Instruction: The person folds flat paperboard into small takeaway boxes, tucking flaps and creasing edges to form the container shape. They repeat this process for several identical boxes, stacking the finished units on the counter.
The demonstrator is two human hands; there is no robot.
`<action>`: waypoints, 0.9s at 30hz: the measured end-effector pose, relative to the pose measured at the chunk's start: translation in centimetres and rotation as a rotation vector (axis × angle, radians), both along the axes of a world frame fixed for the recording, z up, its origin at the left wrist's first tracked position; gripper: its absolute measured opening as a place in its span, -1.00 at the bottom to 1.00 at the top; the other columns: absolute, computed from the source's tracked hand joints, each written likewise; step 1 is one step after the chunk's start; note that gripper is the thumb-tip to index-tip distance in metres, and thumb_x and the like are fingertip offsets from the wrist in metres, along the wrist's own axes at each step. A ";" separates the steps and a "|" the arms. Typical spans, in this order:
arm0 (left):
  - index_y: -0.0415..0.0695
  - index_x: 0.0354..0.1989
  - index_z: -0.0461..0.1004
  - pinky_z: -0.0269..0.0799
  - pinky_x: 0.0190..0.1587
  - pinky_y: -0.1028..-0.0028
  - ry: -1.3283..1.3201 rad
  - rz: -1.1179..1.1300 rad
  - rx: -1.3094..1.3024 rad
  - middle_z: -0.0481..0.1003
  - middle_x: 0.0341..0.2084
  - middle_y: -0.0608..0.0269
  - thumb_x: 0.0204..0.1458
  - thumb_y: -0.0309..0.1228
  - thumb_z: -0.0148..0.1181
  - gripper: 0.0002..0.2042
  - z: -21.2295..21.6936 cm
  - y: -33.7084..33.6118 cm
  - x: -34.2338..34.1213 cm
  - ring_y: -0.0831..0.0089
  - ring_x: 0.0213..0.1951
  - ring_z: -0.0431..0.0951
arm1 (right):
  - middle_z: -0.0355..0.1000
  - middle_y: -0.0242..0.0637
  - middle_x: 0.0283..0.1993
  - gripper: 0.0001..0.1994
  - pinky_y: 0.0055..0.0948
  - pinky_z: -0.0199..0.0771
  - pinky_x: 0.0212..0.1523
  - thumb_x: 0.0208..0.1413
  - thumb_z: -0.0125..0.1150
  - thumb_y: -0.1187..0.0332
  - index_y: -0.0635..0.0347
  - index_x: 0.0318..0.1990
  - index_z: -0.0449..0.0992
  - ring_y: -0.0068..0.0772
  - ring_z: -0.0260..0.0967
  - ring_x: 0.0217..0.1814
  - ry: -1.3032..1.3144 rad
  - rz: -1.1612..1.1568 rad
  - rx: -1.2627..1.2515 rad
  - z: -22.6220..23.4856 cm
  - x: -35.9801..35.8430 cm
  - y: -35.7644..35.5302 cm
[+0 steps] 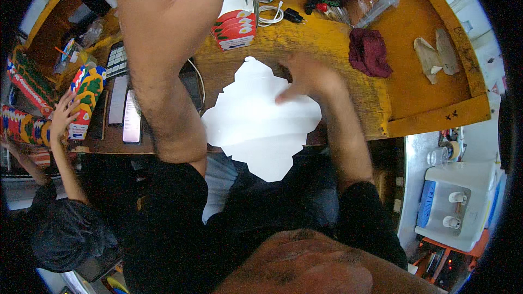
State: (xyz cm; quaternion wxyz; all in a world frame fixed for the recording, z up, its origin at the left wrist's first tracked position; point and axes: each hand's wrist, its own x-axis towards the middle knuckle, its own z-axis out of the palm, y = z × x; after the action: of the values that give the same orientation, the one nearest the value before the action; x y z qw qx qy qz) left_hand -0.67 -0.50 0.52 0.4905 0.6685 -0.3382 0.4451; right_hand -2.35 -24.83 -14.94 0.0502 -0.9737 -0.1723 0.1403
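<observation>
A white die-cut card blank (261,114), with notched flaps round its outline, lies plain side up on the wooden table and overhangs the front edge above my lap. My right hand (316,79), slightly blurred, is over its upper right side with thumb and fingers apart. It appears to hold nothing; whether it touches the card I cannot tell. High at the upper left is my left hand (158,0), close to the camera, its fingers cut off by the picture's top edge. Beyond the blank stands a nested stack of red-and-white printed cartons (237,24), partly behind my left hand.
At the left, a co-worker's hand (64,114) rests on a stack of colourful printed cartons (87,95). Phones (132,117) and a calculator (116,60) lie nearby. A white cable (271,15), black charger (294,16) and maroon cloth (369,53) are farther back. A raised wooden rim (441,117) borders the right.
</observation>
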 end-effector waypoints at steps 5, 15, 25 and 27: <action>-0.29 0.00 0.60 0.53 0.03 0.39 -0.026 -0.032 -0.070 0.64 -0.15 0.10 0.29 -0.31 0.31 -0.71 0.7 1.1 -1.0 0.41 -0.12 0.62 | 0.40 0.27 0.29 -0.02 -0.07 0.40 0.39 -0.27 0.73 0.03 0.41 0.30 0.43 0.26 0.31 0.43 -0.116 -0.291 0.194 -2.9 -6.0 1.5; -0.24 -0.02 0.62 0.55 -0.03 0.38 -0.035 -0.138 -0.103 0.65 -0.13 0.05 0.23 -0.35 0.35 -0.75 1.5 2.1 -2.6 0.36 -0.10 0.65 | 0.60 0.16 0.04 -0.29 -0.09 0.54 0.19 -0.15 0.68 0.16 0.25 0.19 0.56 0.11 0.55 0.19 0.000 -0.563 0.513 -2.9 -8.2 1.5; -0.24 -0.05 0.62 0.56 -0.05 0.32 -0.053 -0.164 -0.093 0.65 -0.13 0.00 0.20 -0.35 0.37 -0.75 1.3 2.3 -2.8 0.28 -0.07 0.66 | 0.58 -0.17 -0.24 -0.69 -0.09 0.54 -0.03 -0.04 0.60 0.27 0.11 -0.14 0.68 -0.04 0.49 -0.16 -0.475 -0.505 0.343 -3.3 -8.8 1.0; -0.25 -0.05 0.62 0.57 -0.04 0.29 -0.079 -0.178 -0.062 0.65 -0.13 0.00 0.20 -0.35 0.37 -0.75 1.4 2.6 -2.9 0.27 -0.08 0.66 | 0.59 -0.16 -0.21 -0.70 -0.08 0.53 -0.01 -0.02 0.59 0.29 0.14 -0.15 0.67 -0.03 0.51 -0.13 -0.539 -0.452 0.337 -4.2 -8.5 0.6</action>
State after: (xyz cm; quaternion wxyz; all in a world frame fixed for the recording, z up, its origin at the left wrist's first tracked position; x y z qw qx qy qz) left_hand -3.53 2.08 1.89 0.5350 0.6023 -0.4014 0.4358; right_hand -10.87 -24.20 -19.09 0.1920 -0.9672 0.0191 -0.1655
